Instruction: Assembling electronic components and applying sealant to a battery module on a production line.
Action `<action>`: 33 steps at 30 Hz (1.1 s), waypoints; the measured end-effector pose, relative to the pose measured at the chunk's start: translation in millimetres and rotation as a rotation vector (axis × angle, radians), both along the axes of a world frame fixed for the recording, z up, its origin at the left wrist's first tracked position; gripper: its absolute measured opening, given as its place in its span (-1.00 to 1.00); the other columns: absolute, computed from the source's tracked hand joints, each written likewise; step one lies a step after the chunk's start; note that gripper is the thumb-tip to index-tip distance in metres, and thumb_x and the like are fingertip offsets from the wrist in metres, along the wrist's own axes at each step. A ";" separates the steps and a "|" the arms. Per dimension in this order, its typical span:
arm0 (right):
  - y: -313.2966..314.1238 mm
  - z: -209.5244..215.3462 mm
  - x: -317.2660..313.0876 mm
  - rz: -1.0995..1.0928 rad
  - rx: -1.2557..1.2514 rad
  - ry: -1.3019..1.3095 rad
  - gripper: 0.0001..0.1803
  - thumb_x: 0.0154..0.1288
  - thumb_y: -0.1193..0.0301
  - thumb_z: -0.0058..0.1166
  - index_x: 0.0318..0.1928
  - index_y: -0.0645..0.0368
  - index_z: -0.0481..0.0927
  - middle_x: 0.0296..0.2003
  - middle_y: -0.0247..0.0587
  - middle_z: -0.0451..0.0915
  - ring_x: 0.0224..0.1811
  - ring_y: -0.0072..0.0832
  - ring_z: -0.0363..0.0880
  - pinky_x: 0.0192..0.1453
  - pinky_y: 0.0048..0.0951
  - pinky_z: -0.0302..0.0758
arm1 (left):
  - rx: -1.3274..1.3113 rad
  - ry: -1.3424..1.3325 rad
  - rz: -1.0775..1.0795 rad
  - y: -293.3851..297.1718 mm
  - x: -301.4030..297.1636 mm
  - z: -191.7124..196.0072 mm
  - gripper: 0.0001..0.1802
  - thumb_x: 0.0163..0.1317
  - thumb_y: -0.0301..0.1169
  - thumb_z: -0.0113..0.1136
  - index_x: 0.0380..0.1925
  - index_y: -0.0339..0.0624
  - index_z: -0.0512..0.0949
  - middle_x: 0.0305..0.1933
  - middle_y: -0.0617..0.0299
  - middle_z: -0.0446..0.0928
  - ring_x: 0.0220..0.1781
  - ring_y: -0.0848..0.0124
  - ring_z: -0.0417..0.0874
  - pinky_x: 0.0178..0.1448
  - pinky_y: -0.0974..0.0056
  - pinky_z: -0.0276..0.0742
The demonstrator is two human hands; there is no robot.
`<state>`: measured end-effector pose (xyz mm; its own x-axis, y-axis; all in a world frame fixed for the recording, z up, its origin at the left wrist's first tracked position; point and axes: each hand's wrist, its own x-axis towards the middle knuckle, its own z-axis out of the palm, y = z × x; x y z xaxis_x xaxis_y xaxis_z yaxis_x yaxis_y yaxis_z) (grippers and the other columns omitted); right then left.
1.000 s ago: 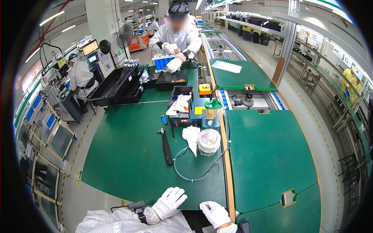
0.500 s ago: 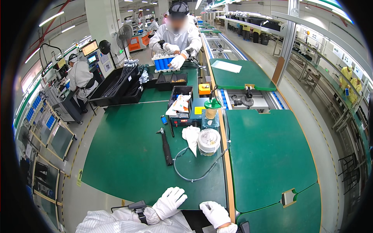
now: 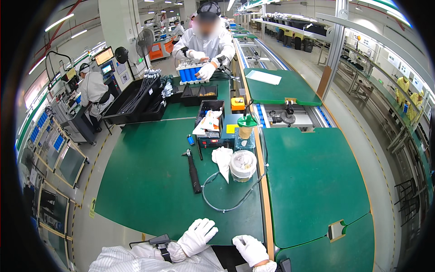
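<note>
Your left hand and right hand rest side by side on the near edge of the table. Ahead of them a cable loops across the top. Beyond it a hammer lies to the left, a cloth in the middle and a round tub to the right. Behind those stands a bottle, with a bin to its left.

The scene was brightly and evenly lit by rows of ceiling strip lights. Shadows on the green bench were soft and short. Mild glare showed on the glossy floor at right. Fisheye distortion bent straight edges toward the rim, and a black vignette ringed the picture. The centre was sharp; far background detail was small and soft.
</note>
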<state>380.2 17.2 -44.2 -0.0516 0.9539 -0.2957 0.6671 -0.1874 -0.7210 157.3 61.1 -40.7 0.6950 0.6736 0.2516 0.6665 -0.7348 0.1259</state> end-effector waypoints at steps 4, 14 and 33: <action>0.2 -0.1 0.2 -0.002 0.002 0.010 -0.65 0.32 0.02 0.00 -0.16 -0.05 0.66 -0.24 -0.20 0.67 -0.19 -0.17 0.65 -0.05 -0.19 0.54 | 0.006 0.001 -0.001 -0.2 0.1 0.1 -0.45 -0.23 -0.29 0.38 -0.16 -0.17 0.44 -0.08 0.08 0.41 -0.02 0.15 0.48 0.04 0.12 0.40; -0.6 -2.3 -0.5 -0.005 0.029 -0.006 -0.66 0.33 0.03 -0.01 -0.16 -0.04 0.66 -0.25 -0.20 0.67 -0.19 -0.17 0.64 -0.05 -0.21 0.54 | -0.107 0.077 0.021 -2.7 -3.0 -3.8 -0.31 -0.28 -0.32 0.40 -0.02 -0.17 0.42 0.05 0.06 0.38 0.16 0.12 0.42 0.24 0.08 0.30; -0.8 -1.8 0.2 0.000 0.032 -0.007 -0.64 0.33 0.01 -0.02 -0.15 -0.04 0.66 -0.24 -0.21 0.67 -0.19 -0.19 0.64 -0.04 -0.21 0.53 | -0.060 0.082 0.015 -3.4 -3.9 -5.5 -0.29 -0.27 -0.30 0.41 0.00 -0.17 0.42 0.08 0.06 0.38 0.18 0.11 0.40 0.26 0.08 0.29</action>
<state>380.4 16.4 -46.0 -0.0496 0.9628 -0.2655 0.6723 -0.1644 -0.7218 153.4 57.6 -46.2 0.7014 0.6961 0.1533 0.6872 -0.7175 0.1137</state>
